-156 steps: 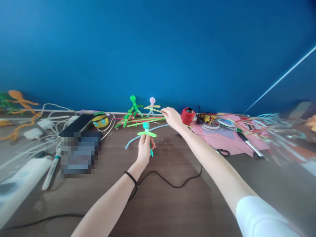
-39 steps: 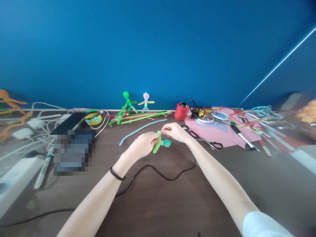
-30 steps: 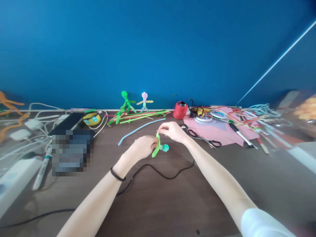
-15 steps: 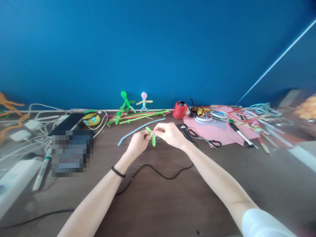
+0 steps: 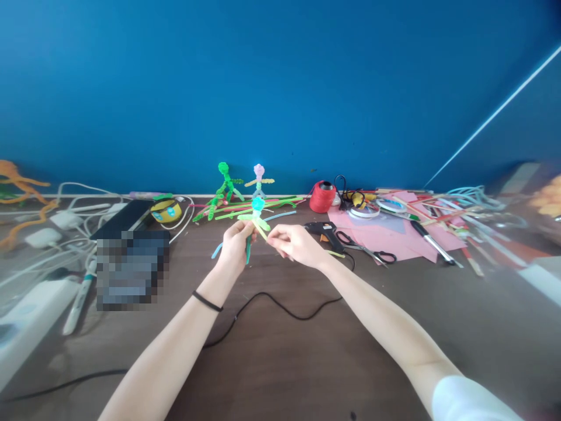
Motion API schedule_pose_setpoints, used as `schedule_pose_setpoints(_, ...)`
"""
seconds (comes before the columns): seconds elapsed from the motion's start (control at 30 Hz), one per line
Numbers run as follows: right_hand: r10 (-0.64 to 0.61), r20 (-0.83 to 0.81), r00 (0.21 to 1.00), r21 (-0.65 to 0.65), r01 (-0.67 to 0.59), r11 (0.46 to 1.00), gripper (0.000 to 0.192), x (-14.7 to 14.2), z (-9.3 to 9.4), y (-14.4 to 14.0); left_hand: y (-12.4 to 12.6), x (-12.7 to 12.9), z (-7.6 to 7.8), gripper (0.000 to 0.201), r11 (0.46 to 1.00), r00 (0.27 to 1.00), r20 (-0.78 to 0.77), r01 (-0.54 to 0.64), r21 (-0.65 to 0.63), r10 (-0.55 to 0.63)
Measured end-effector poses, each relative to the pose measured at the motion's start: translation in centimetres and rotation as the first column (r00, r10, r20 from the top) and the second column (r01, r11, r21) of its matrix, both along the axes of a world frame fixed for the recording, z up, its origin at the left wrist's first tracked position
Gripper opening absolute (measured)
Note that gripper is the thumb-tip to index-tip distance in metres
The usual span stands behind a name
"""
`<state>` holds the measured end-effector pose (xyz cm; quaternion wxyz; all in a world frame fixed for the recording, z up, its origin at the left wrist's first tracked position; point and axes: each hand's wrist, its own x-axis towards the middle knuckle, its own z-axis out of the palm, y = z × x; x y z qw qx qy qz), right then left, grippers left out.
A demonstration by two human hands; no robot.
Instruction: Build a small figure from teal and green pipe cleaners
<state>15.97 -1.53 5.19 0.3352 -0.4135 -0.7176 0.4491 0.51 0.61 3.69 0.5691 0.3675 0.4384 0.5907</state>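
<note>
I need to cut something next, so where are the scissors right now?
The scissors lie on the table right of the right hand, just beyond the black glue gun, at the near edge of the pink paper.

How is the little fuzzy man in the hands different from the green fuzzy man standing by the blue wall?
The held figure is up in the air, gripped by the left hand with the right hand at its arm; the green figure stands untouched at the wall. The held figure has a teal head and light green arms; the green figure is green all over. Both are fuzzy stick people with round heads and arms spread out.
</note>
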Motion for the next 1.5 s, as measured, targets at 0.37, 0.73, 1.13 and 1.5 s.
schedule_pose_setpoints(0.37, 0.040, -0.078, 0.996, -0.158, -0.052, 0.986, 0.022, 2.3, -1.7, 2.6, -0.6, -1.4, 1.9, 0.018, 0.848, 0.834, -0.269, 0.521, 0.095, -0.482)
schedule_pose_setpoints(0.73, 0.048, 0.062, 0.997, -0.137, -0.039, 0.990, 0.028, 3.2, -2.3, 3.2, -0.8, -1.4, 2.4, 0.021, 0.863, 0.593, -0.763, 0.497, 0.097, -0.256)
schedule_pose_setpoints(1.13, 0.009, 0.185, 0.983, 0.159, -0.040, 0.986, 0.012, 2.1, -1.9, 2.4, -1.6, -0.3, 1.4, 0.018, 0.674, 0.208, -0.825, 0.693, -0.255, -0.526)
schedule_pose_setpoints(1.5, -0.219, 0.520, 0.826, 0.499, -0.085, 0.862, 0.018, -0.1, -0.4, 0.1, -1.7, 0.7, 0.1, 0.019, 0.899, 0.068, -0.963, 0.381, -0.217, -0.261)
